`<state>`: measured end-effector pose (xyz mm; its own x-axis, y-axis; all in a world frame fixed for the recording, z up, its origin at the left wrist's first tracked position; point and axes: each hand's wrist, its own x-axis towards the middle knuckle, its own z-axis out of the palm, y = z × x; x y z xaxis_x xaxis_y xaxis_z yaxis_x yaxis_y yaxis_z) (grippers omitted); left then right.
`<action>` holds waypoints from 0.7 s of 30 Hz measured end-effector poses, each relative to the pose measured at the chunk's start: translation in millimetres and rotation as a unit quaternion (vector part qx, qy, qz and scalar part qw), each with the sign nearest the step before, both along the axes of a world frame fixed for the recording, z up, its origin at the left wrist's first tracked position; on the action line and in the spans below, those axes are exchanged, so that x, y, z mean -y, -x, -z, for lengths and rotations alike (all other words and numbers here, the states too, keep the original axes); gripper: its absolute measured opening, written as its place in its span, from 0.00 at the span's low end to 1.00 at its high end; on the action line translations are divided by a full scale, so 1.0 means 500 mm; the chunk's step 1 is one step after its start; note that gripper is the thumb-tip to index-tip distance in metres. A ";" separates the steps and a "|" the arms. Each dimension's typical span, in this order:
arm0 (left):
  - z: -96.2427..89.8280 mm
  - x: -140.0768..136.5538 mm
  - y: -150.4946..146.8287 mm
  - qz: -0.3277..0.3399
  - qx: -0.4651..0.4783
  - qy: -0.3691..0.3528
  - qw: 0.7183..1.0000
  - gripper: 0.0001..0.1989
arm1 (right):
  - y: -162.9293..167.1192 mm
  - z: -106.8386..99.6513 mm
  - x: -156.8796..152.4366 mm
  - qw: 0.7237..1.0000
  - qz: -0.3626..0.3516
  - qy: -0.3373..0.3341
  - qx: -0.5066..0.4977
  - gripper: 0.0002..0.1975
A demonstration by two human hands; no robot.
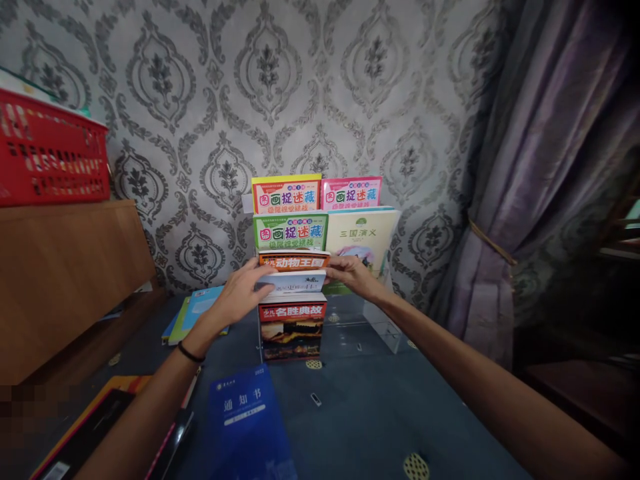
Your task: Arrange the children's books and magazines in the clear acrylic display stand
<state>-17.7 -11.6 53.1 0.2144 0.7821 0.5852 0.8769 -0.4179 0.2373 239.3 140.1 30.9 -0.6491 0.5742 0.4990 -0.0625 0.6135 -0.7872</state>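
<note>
My left hand [245, 288] grips the left edge of a white book [292, 283], thumb across its front and fingers behind it. My right hand [356, 276] pinches the right side of the same book near its top corner. Right behind it stands an orange-topped book [295, 261]. In front, lower down, a book with a red title band [293, 330] stands upright in a clear stepped book rack [383, 327]. Further back on the rack are a green-covered book [290, 231], a yellow-edged one [287, 193], a pink one [351, 192] and a pale cream book [363, 235].
A blue booklet [250, 420] lies on the dark tablecloth [380, 413] nearby. Several books [203, 312] lie left of the rack, others [90, 427] under my left forearm. A red basket [53, 150] sits on a wooden cabinet [70, 280]; a tied curtain [495, 267] hangs right.
</note>
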 end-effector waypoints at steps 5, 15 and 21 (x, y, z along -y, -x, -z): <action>-0.006 0.001 0.004 0.103 0.153 -0.006 0.983 0.16 | 0.000 0.028 -0.009 0.999 -0.011 0.022 0.041 0.22; -0.003 -0.054 0.056 -0.011 0.185 -0.032 0.982 0.10 | 0.019 0.042 0.000 0.999 0.002 -0.028 0.038 0.20; -0.001 -0.081 0.075 0.008 0.199 0.042 0.979 0.14 | 0.021 0.047 -0.001 0.999 0.000 -0.020 0.033 0.20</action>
<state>-55.1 29.1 53.8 -0.0048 0.8290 0.5592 0.7020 -0.3955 0.5923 229.1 140.5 7.5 -0.6809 0.5545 0.4785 -0.0120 0.6448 -0.7643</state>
